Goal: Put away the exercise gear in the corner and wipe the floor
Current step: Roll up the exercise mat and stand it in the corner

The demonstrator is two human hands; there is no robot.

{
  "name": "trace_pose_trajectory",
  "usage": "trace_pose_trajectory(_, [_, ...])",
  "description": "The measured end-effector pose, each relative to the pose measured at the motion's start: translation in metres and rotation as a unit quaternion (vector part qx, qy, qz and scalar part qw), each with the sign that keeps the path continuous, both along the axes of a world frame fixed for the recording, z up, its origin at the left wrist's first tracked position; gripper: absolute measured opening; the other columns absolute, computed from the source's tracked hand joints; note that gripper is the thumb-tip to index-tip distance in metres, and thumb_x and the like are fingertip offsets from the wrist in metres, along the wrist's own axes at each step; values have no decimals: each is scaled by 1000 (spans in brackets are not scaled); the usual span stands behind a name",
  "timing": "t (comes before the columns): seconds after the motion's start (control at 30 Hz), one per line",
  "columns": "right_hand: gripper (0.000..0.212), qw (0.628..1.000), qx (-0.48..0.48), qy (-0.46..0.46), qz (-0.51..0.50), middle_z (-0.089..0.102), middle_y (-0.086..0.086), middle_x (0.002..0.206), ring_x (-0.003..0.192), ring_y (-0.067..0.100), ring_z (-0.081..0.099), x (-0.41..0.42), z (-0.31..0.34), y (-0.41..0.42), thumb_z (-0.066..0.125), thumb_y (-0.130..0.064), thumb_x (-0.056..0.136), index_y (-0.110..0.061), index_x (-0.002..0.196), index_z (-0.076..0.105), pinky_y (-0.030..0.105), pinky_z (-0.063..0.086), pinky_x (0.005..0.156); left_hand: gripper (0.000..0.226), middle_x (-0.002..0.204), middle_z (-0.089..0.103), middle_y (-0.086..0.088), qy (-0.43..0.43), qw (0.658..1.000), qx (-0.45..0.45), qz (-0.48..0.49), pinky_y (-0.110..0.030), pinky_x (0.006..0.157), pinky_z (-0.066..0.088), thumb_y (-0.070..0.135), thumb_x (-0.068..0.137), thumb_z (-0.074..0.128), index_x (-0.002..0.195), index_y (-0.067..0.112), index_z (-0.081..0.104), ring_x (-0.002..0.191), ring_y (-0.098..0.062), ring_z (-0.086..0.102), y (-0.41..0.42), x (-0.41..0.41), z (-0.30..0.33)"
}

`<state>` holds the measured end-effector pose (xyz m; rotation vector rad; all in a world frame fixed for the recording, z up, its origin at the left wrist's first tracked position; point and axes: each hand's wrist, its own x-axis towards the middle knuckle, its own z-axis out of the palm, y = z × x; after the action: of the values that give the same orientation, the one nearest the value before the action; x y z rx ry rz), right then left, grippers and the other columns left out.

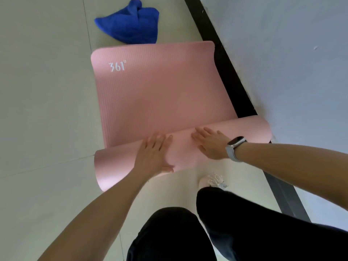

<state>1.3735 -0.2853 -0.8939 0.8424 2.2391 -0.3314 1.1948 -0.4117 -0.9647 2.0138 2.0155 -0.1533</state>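
Note:
A pink exercise mat (162, 91) printed "361°" lies on the pale tiled floor along the wall, its near end rolled into a thick roll. My left hand (154, 153) lies flat on the roll with straight fingers. My right hand (209, 144), a watch on its wrist, presses flat on the roll a little to the right. A crumpled blue cloth (130, 23) lies on the floor just beyond the mat's far edge.
A white wall (291, 63) with a black skirting strip (226, 68) runs along the mat's right side. My legs in dark trousers (207, 232) and a white shoe (211, 180) are just behind the roll. Pale floor tiles (47, 110) spread to the left.

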Motion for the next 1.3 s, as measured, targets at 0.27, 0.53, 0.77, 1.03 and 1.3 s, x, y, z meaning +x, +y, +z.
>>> trace_pose_trajectory(0.27, [70,991,85,99,-21,3,4,158,145,25,1,-39,-57,48,-7,-53,84,-27,147,6,60,3,112,94,151,29,-13,79,983,45,161,-62,109,15,61,68,64,145,25,24,139,-31,23,77,-45,17])
trace_pose_trajectory(0.53, [40,978,51,177,-95,45,8,139,127,29,40,-133,-88,179,30,-24,96,-16,133,43,45,24,106,49,127,59,-12,79,974,201,63,-50,94,39,42,92,38,127,10,51,114,-33,51,105,-35,-28])
trace_pose_trajectory(0.77, [46,926,136,349,44,61,12,123,115,31,54,-95,-70,157,38,-31,81,-11,118,58,59,36,101,60,127,60,-13,160,976,28,146,-63,93,39,53,95,18,126,16,54,116,-36,56,198,-100,-2])
trace_pose_trajectory(1.03, [53,969,68,226,76,47,9,142,132,28,41,-124,-70,209,28,-41,91,-18,136,43,60,26,106,31,105,64,-11,86,973,145,160,-42,84,42,26,87,42,108,10,56,92,-31,62,228,-102,37])
trace_pose_trajectory(1.3, [47,973,12,227,-38,29,4,152,143,18,18,-206,-64,294,24,-34,99,-14,141,30,52,5,115,77,136,49,-22,93,993,-9,71,-54,103,38,59,91,9,135,3,38,124,-36,49,240,-149,2])
